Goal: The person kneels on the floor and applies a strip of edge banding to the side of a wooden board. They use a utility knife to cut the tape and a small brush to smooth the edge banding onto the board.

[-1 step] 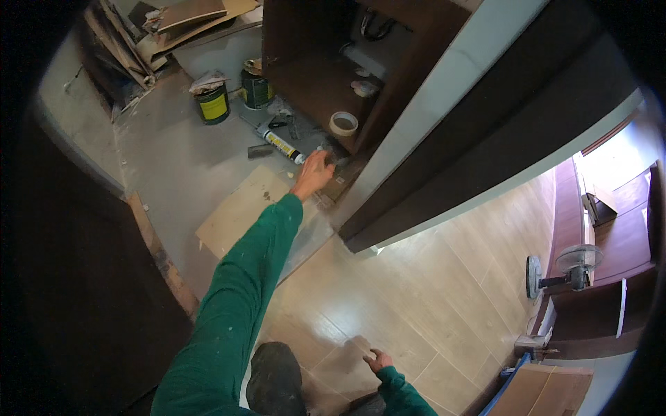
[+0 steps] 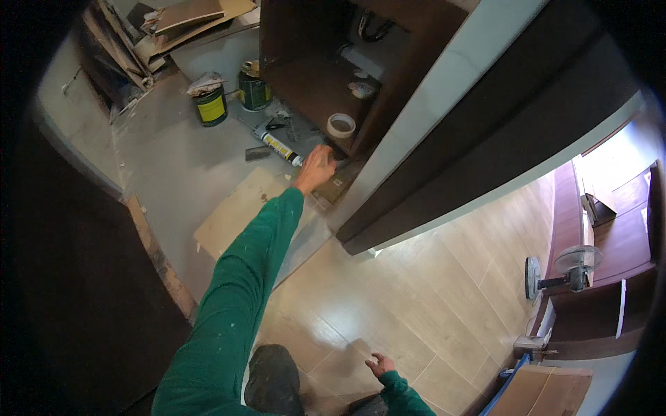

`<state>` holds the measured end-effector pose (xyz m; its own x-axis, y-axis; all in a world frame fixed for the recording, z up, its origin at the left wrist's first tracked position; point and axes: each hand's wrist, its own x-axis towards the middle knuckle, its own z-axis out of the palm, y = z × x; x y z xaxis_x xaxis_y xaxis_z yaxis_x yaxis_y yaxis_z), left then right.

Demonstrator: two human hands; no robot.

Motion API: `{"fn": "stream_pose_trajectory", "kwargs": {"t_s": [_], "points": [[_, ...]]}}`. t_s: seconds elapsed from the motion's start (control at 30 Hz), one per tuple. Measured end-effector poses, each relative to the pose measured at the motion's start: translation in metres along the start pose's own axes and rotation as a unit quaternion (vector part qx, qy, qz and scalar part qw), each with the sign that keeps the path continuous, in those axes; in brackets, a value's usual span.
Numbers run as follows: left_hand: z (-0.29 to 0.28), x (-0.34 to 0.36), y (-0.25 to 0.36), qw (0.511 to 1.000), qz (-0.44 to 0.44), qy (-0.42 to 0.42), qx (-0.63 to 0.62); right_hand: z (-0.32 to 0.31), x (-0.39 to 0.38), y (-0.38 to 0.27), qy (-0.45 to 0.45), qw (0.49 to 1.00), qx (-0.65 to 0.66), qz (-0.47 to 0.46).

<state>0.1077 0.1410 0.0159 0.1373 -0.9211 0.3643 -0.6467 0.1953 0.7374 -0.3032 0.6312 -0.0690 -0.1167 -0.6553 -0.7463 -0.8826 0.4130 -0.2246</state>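
My left hand [image 2: 316, 170] reaches forward to the floor by the lower front corner of a brown cabinet [image 2: 298, 84]. Its fingers are bent and drawn together; what they hold, if anything, is hidden. Just left of them lies a sealant cartridge [image 2: 281, 148] in a caulking gun, its white tip toward the hand. A roll of masking tape [image 2: 333, 132] rests at the cabinet's edge, beyond the fingers. Beside the wrist is a flat brown piece [image 2: 338, 183], partly covered. My right hand [image 2: 380, 365] hangs low above the tiled floor, fingers apart, holding nothing.
A beige sheet [image 2: 232, 211] and a small dark block [image 2: 257, 153] lie on the grey floor. Two paint cans [image 2: 211, 111] [image 2: 255, 96] stand farther back, near stacked boards [image 2: 191, 15]. A dark door panel [image 2: 458, 149] rises right of my left hand. A fan [image 2: 576, 267] stands far right.
The fingers of my left hand have drawn closer together near the cabinet corner. The view has shifted very slightly. My right hand stays about where it was.
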Motion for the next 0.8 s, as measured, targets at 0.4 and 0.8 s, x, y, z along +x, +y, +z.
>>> {"fn": "stream_pose_trajectory", "kwargs": {"t_s": [0.4,0.8], "points": [[0.094,0.109,-0.033,0.976,-0.039,-0.142,0.159,-0.040,-0.132,0.324,0.187,0.906,0.208,0.319],[0.009,-0.044,-0.002,0.966,0.039,0.197,-0.163,0.023,-0.275,0.313,0.108,0.808,0.330,0.477]]}}
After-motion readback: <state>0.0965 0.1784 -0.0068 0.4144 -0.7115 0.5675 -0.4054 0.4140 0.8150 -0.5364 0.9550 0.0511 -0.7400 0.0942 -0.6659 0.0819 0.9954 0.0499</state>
